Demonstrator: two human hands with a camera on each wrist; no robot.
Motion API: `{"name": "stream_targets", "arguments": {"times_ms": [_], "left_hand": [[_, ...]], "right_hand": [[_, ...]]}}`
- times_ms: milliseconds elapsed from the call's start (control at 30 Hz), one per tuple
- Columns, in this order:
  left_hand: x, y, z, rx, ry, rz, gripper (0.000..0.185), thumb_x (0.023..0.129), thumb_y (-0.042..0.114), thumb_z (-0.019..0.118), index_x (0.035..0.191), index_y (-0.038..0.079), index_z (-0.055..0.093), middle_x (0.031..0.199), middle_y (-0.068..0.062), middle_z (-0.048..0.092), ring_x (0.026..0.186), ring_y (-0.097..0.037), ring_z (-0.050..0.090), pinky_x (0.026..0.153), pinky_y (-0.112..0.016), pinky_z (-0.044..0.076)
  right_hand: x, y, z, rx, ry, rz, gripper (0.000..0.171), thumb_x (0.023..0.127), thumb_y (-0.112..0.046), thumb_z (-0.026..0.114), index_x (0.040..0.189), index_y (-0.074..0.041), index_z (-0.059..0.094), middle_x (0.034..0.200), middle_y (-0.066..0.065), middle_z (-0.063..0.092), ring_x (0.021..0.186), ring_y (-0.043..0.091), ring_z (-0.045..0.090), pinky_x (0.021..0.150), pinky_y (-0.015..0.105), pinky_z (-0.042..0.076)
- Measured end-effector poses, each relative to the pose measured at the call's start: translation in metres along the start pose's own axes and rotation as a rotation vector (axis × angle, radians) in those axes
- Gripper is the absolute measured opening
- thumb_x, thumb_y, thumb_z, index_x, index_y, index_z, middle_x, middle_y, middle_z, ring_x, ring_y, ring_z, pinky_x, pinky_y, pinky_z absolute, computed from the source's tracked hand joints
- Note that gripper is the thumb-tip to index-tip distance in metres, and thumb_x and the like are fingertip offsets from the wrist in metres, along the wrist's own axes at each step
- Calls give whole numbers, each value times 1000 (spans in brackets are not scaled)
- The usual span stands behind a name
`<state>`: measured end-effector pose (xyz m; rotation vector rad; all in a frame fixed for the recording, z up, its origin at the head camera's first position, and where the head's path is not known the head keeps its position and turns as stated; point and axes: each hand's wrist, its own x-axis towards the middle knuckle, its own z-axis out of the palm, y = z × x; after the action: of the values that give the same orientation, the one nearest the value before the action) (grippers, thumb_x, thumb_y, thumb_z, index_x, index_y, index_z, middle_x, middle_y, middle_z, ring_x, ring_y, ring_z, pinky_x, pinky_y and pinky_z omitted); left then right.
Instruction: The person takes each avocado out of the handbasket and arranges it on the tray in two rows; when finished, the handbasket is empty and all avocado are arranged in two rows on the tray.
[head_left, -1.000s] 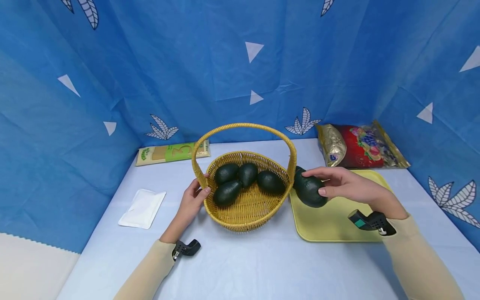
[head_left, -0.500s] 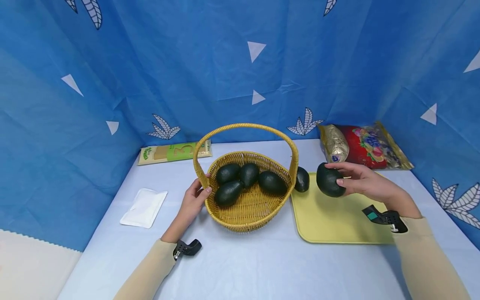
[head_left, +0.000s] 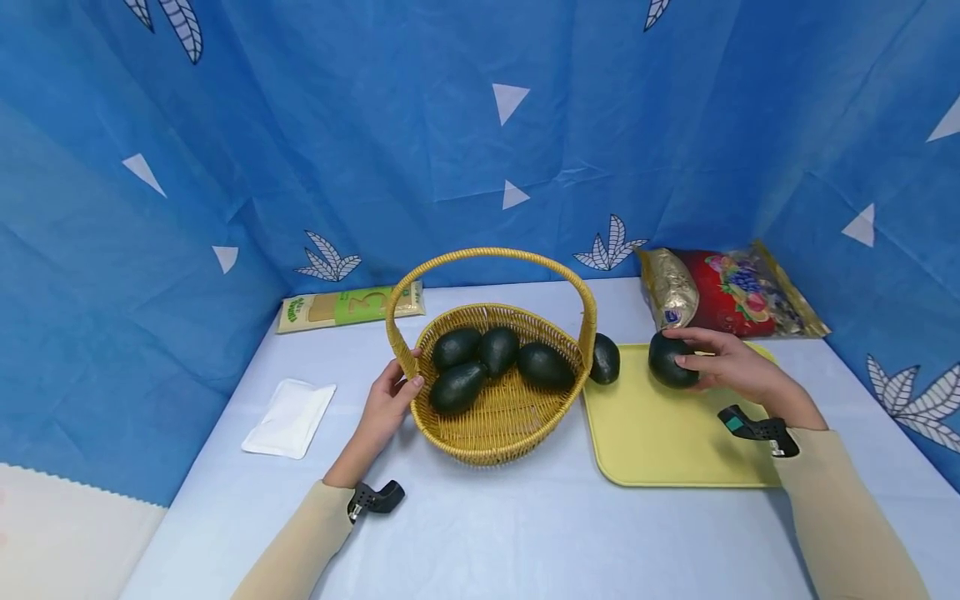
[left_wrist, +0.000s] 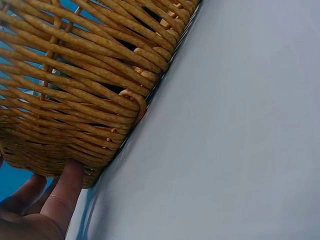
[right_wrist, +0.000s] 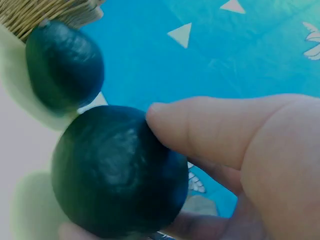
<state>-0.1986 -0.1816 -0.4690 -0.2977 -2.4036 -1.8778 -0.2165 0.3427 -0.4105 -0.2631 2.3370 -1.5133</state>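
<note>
My right hand [head_left: 723, 367] grips a dark green avocado [head_left: 670, 361] over the back of the yellow tray [head_left: 675, 442]. In the right wrist view the thumb [right_wrist: 200, 120] presses that avocado's side, with other fingers beneath it. A second avocado [head_left: 604, 359] lies on the tray's left end, beside the wicker basket [head_left: 487, 454]. Several avocados [head_left: 458, 387] rest inside the basket toward its back. My left hand [head_left: 388, 400] holds the basket's left rim, near the foot of its tall handle [head_left: 491, 252]. From the left wrist view, its fingers [left_wrist: 65, 195] touch the woven wall.
Behind the tray lies a red and gold bag [head_left: 727, 292] with fruit pictures. A green and tan packet [head_left: 345, 306] sits at the back left, and a white pouch [head_left: 288, 418] left of my left hand. Blue cloth [head_left: 450, 125] rises behind the table.
My right hand has carried its avocado rightward from beside the basket, then lowered it toward the back of the tray. The avocado left behind shows more fully. The left hand stays on the basket.
</note>
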Motion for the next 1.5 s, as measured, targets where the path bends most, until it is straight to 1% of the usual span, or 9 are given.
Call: {"name": "stream_targets", "arguments": {"times_ms": [33, 100, 367, 567, 833, 1067, 1200, 1367, 1500], "left_hand": [[0, 0, 0, 0, -1, 0, 50, 102, 14, 58, 150, 6, 46, 154, -22, 48, 139, -43, 52, 97, -21, 52], [0, 1, 1, 2, -1, 1, 50, 102, 14, 58, 150, 6, 46, 154, -22, 48, 139, -42, 52, 98, -22, 52], [1, 3, 0, 7, -3, -1, 50, 102, 15, 59, 149, 7, 47, 155, -20, 48, 139, -41, 52, 100, -22, 51], [3, 1, 0, 11, -12, 2, 50, 102, 16, 59, 150, 8, 46, 155, -20, 47, 140, -41, 52, 102, -29, 52], [3, -1, 0, 2, -6, 8, 49, 102, 15, 58, 150, 7, 46, 155, -20, 48, 139, -42, 52, 101, -28, 53], [2, -1, -1, 6, -9, 2, 50, 103, 16, 58, 150, 8, 46, 155, -19, 48, 139, -40, 52, 102, -29, 53], [2, -2, -2, 7, -8, 3, 49, 103, 16, 57, 150, 7, 46, 155, -20, 47, 139, -41, 52, 101, -32, 54], [1, -1, -2, 6, -3, -5, 49, 103, 16, 57, 151, 8, 46, 155, -20, 47, 139, -41, 52, 101, -34, 55], [1, -2, -1, 1, -7, -15, 50, 103, 16, 58, 151, 9, 46, 156, -20, 47, 140, -41, 51, 103, -36, 54]], "right_hand": [[1, 2, 0, 3, 3, 9, 57, 104, -19, 57, 154, -2, 36, 162, 33, 20, 136, 51, 39, 84, 49, 62], [2, 5, 0, 0, 13, 23, 57, 104, -20, 57, 154, -1, 35, 162, 34, 20, 137, 54, 37, 84, 48, 63], [3, 9, 0, -6, 46, 54, 54, 105, -20, 55, 153, -3, 35, 161, 36, 17, 133, 54, 39, 81, 45, 63], [4, 10, 1, -37, 64, 53, 61, 107, -23, 53, 157, -1, 27, 161, 36, 19, 130, 45, 45, 80, 39, 63], [5, 11, 1, -34, 78, 60, 63, 107, -24, 52, 159, -1, 24, 161, 38, 17, 136, 57, 37, 82, 42, 63], [7, 10, 2, -23, 84, 65, 64, 106, -22, 53, 159, -1, 24, 161, 37, 16, 136, 58, 35, 82, 43, 63], [7, 8, 0, -56, 92, 79, 64, 106, -22, 52, 159, -1, 22, 162, 37, 15, 136, 58, 33, 81, 40, 63], [6, 8, -2, -95, 88, 87, 66, 106, -24, 51, 159, 0, 19, 161, 38, 17, 134, 56, 37, 80, 35, 61], [5, 9, -3, -95, 84, 86, 66, 106, -24, 50, 159, 1, 19, 160, 38, 18, 134, 55, 38, 83, 38, 62]]}}
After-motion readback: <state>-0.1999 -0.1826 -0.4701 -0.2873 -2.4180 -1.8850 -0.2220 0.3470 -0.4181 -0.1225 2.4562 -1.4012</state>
